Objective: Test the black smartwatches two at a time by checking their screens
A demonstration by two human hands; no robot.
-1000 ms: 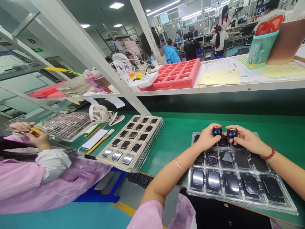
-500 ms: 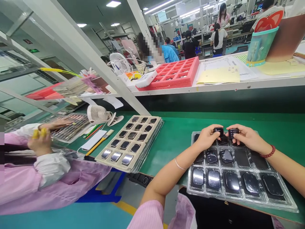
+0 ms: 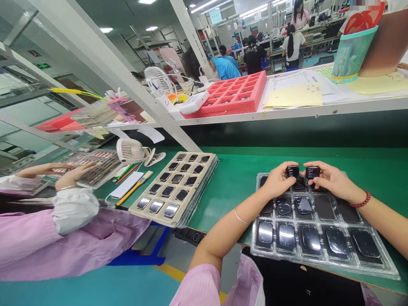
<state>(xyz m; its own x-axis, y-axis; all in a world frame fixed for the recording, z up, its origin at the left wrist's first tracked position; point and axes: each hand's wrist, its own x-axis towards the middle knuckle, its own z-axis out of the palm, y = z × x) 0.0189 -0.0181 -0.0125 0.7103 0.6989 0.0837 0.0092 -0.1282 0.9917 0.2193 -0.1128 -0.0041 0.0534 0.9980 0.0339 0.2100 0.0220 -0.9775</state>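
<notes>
The left hand [image 3: 279,180] and right hand [image 3: 331,177] are clenched in a pinch just above the far row of a clear plastic tray [image 3: 321,264] on the green desk [image 3: 232,187]. The left grips one smartwatch body [image 3: 292,171] and the right grips another [image 3: 313,172], close together but apart, with screens lit. More watch bodies [image 3: 302,205] sit in the tray's pockets, and a cream tray [image 3: 200,180] lies to its left.

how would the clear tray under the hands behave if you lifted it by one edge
The clear plastic tray looks thin and moulded, so it would probably feel light and flex or sag. Its glossy rim may be slippery. The dark glossy screens sitting in its pockets could likely shift or slide if it tilts.
</notes>
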